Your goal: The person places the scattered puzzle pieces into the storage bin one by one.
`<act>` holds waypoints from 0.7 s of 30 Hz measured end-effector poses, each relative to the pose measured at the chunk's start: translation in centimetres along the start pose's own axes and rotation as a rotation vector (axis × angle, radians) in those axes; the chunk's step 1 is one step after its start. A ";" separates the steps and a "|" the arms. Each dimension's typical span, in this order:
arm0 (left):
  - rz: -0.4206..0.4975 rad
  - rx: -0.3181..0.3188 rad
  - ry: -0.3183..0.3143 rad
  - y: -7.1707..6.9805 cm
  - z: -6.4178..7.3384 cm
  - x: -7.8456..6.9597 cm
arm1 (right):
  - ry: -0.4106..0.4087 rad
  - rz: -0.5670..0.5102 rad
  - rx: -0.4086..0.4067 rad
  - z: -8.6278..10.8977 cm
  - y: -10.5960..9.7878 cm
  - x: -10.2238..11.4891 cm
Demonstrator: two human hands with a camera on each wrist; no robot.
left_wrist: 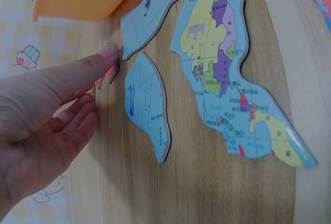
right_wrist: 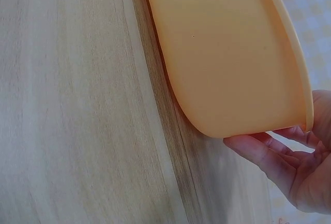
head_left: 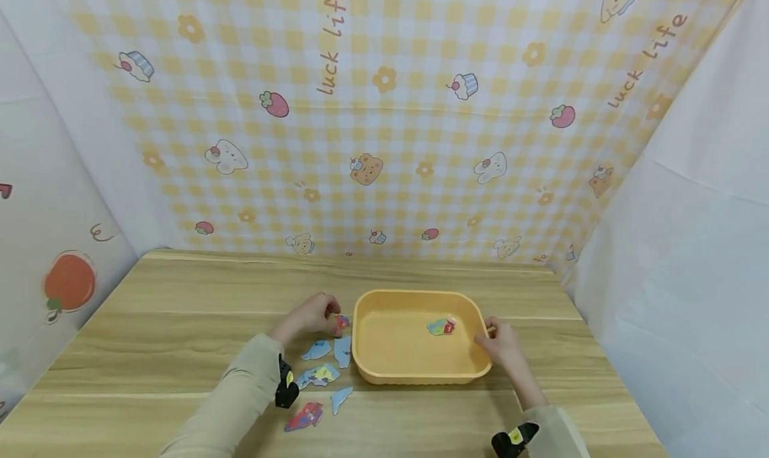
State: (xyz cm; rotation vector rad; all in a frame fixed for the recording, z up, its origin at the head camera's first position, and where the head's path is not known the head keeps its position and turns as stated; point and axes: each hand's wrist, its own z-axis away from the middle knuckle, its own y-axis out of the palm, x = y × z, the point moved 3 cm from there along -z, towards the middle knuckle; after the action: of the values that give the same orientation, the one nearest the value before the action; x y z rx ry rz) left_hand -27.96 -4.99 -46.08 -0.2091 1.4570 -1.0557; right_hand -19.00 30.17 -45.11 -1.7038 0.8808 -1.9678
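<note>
My left hand (head_left: 309,314) is just left of a yellow plastic tray (head_left: 414,380), pinching a small red map puzzle piece (head_left: 342,322) between thumb and fingers. In the left wrist view most of that red piece (left_wrist: 109,74) is hidden behind the thumb. My right hand (head_left: 503,343) grips the right end of the tray, thumb and fingers at its rim; in the right wrist view the fingers (right_wrist: 258,151) lie against the outer wall. Inside the tray lies one green, blue and red puzzle piece (head_left: 440,327).
Nearer me than the left hand lie two pale blue pieces (head_left: 316,350), a larger blue, yellow and purple map piece (left_wrist: 217,63), a narrow blue piece (head_left: 340,399) and a red-purple piece (head_left: 305,416). A checked cloth (head_left: 384,124) hangs behind the wooden table (head_left: 198,324).
</note>
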 end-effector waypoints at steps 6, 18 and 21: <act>-0.015 -0.007 0.014 0.2 -0.1 0.0 | 0.011 -0.008 -0.003 0.2 0.1 0.0; -0.051 -0.029 0.032 0.3 -0.1 -0.6 | 0.018 -0.022 0.003 0.2 0.0 0.2; -0.036 -0.040 0.054 0.3 -0.1 -0.6 | 0.021 -0.022 0.006 0.1 0.0 0.1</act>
State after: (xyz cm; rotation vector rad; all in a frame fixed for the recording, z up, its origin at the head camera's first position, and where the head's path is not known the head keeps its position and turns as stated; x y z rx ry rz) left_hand -27.77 -4.35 -45.84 -0.2376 1.5292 -1.0686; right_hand -18.92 30.06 -45.06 -1.6998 0.8660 -2.0039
